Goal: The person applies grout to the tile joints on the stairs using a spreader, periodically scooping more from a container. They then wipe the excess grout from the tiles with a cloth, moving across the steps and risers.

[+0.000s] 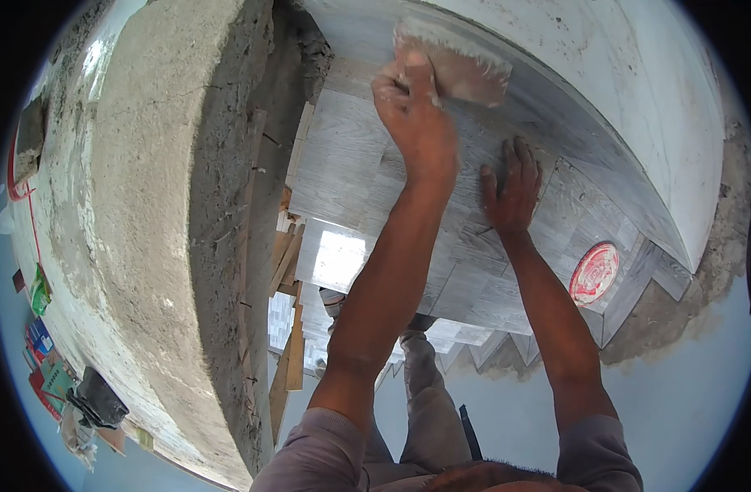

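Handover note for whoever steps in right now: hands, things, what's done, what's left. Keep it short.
Left hand: gripping a brown pad, pressed against the grey tiled step.
Right hand: open, flat on the same tiles, holding nothing.
Nearby: a red round disc lies on the tiles to the right of that hand. The wooden planks stand at the steps' left edge, by the rough concrete wall.
Done: tiles cover the steps in view.
Left: the mortar edge at right is bare and ragged.

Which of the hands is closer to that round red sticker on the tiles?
Right. The right hand lies flat on the tiles beside the red sticker; the left hand is farther off, gripping a sponge.
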`<state>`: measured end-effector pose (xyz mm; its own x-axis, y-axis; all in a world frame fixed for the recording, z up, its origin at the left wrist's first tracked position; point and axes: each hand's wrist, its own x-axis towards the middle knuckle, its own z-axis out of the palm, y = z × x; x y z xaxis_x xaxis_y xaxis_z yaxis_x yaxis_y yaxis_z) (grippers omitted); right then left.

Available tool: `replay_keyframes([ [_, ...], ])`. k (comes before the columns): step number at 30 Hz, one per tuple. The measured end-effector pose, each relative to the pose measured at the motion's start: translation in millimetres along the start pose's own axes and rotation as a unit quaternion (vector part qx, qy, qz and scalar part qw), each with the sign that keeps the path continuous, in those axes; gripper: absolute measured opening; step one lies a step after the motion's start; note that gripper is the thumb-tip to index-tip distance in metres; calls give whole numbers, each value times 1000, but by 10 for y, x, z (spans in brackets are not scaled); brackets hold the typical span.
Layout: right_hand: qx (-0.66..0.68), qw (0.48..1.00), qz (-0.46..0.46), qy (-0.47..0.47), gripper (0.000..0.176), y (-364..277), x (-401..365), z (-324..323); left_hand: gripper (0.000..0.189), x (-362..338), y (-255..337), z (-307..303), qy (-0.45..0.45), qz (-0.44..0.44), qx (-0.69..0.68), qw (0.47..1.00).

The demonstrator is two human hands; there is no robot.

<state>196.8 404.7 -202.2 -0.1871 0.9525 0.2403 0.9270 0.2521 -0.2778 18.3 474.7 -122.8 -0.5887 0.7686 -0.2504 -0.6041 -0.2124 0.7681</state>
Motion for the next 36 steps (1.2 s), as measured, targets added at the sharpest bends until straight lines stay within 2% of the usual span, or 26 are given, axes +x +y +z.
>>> replay_keyframes([
  [1, 0, 1000, -3, 3, 56, 2, -4, -1, 29, -31, -18, -22, 41, -21, 22, 999],
  [2, 1, 1000, -3, 2, 56, 3, -12, -2, 29, -45, -27, -58, 41, -20, 21, 999],
  [5, -4, 1000, -5, 3, 56, 8, 8, 6, 36, 22, 72, -110, 12, 11, -41, 999],
  [7, 3, 1000, -7, 2, 56, 3, -3, -3, 34, 169, 204, -106, -49, 72, -85, 993],
  [11, 5, 1000, -12, 4, 56, 8, -13, 8, 32, 310, 327, -44, -45, 73, -38, 996],
  [13, 1, 1000, -10, 3, 56, 17, -6, 12, 31, 300, 249, -106, -13, 58, 0, 998],
  [17, -2, 1000, -10, 0, 56, 18, 13, 11, 30, 286, 269, -177, -8, 53, -83, 995],
  [19, 9, 1000, -12, 5, 56, 18, -7, 7, 30, 360, 380, -165, -46, 106, -94, 989],
  [22, 2, 1000, -13, 5, 56, 17, -10, 8, 28, 445, 555, -34, -43, 89, -73, 992],
  [24, 4, 1000, -12, 4, 56, 22, -19, 19, 27, 460, 468, -97, -55, 89, -69, 992],
  [27, 0, 1000, -9, 3, 56, 29, -20, 16, 24, 405, 364, -191, -4, 55, -42, 998],
  [29, -5, 1000, -6, 3, 56, 17, 3, 24, 21, 381, 391, -201, -33, 71, -113, 991],
  [33, 6, 1000, -11, 6, 57, 25, -9, 16, 19, 552, 625, -97, -89, 87, -128, 984],
  [36, 4, 1000, -7, 4, 57, 19, -12, 11, 22, 575, 624, -137, -105, 63, -77, 989],
])
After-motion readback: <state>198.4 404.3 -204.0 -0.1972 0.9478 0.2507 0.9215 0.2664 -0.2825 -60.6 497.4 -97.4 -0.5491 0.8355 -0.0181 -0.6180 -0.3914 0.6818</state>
